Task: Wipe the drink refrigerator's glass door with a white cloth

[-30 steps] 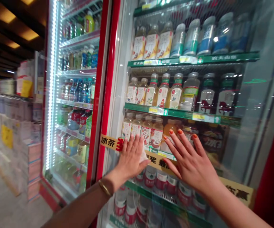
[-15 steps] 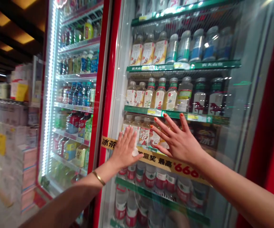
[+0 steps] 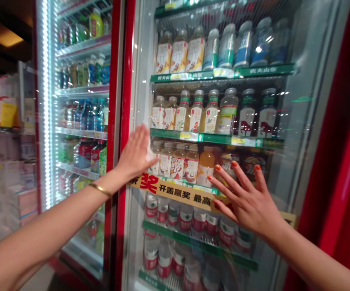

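My left hand [image 3: 135, 151], with a gold bangle at its wrist, is held flat near the left side of the glass door. Its fingers are close together and it holds a crumpled white tissue [image 3: 150, 148] against the pane, mostly hidden under the palm. My right hand [image 3: 247, 194], nails painted orange, is open with fingers spread over the lower right part of the glass; nothing shows in it. Between the hands runs a tan promotional strip [image 3: 175, 191] with black and red characters. Behind the glass stand bottled drinks [image 3: 178, 161] on shelves.
The cooler's red frame [image 3: 128, 81] borders the door on the left. Beside it stands a second lit drinks cooler [image 3: 84, 91]. Stacked cartons with yellow signs [image 3: 9, 115] are at far left. A red panel [image 3: 344, 182] rises at the right.
My left hand has slid up and left across the glass with the tissue, baring a red character on the strip. My right hand sits lower and further right. The view has shifted somewhat.
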`<state>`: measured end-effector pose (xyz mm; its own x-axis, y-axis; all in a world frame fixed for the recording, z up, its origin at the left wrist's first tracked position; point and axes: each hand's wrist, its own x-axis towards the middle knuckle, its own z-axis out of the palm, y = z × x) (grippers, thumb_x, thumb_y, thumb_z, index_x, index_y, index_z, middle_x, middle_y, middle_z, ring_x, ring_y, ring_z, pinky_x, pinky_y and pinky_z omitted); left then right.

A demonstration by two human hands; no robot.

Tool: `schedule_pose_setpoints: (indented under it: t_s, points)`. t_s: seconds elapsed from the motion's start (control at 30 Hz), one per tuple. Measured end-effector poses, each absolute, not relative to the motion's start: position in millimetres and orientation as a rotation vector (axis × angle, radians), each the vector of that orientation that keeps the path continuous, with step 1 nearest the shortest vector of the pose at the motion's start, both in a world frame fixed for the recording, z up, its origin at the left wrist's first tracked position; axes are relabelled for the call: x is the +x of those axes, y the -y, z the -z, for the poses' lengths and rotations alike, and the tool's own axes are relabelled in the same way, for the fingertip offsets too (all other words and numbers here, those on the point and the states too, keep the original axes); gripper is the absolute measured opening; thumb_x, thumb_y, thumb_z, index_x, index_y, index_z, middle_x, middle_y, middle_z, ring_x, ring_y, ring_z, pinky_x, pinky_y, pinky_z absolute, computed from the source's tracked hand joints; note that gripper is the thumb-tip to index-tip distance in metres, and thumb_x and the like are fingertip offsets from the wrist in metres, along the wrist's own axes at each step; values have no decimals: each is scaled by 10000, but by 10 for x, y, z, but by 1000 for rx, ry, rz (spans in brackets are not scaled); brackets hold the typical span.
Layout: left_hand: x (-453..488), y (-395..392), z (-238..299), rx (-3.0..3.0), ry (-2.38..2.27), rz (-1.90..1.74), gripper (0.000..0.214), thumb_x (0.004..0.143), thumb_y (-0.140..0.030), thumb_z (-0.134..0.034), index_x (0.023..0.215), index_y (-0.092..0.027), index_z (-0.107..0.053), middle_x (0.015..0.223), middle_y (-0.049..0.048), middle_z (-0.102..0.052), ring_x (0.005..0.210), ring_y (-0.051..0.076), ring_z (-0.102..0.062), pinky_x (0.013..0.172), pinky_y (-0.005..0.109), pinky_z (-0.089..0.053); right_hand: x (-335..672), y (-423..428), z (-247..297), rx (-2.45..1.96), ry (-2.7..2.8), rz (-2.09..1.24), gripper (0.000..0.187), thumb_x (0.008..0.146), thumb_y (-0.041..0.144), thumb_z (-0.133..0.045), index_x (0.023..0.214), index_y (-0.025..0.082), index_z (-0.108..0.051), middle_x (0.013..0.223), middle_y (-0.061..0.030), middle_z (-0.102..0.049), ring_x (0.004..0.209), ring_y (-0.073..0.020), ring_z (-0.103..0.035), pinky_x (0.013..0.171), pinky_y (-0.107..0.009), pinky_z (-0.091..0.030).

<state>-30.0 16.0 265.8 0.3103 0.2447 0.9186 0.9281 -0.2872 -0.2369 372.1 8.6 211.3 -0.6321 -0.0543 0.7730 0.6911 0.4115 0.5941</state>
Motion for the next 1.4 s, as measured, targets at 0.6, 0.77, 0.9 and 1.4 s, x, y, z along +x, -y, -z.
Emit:
schedule_pose_setpoints:
  t_s: [0.6,0.77,0.9,1.4]
  points:
    - [310,-170,-2622,-1741,933,1005,1186,952,-905,-437,1770,-280,150,1878,82,57,1750,279,37,1447,546,-88,3752,-148,-2061,-563,1834,1234,793,1059,623,-590,1742,300,-352,1784,-37,-374,1741,-334,-138,1398,-675,59]
    - [226,-150,-2680,-2011,528,446,1084,968,-859,-499,1791,-343,-19,1858,-24,-221,1739,180,-149,1440,357,-151,3756,-144,-2067,-555,1860,1235,790,1062,622,-580,1747,307,-341,1780,-35,-390,1735,-335,-170,1397,-679,60]
    - [45,-224,-3465,-1660,1066,1166,1072,1006,-885,-340,1795,-211,-68,1883,91,0,1752,321,23,1441,520,41,3762,-141,-2068,-563,1854,1224,834,1052,618,-606,1761,305,-297,1784,-53,-387,1725,-352,-208,1392,-693,45]
    - [572,-262,-3098,-1630,985,1222,967,1045,-810,-313,1795,-292,12,1889,62,30,1749,297,99,1423,588,81,3715,-123,-2054,-663,1805,1211,951,1040,679,-567,1792,262,-162,1841,-94,-242,1741,-400,-75,1357,-756,121]
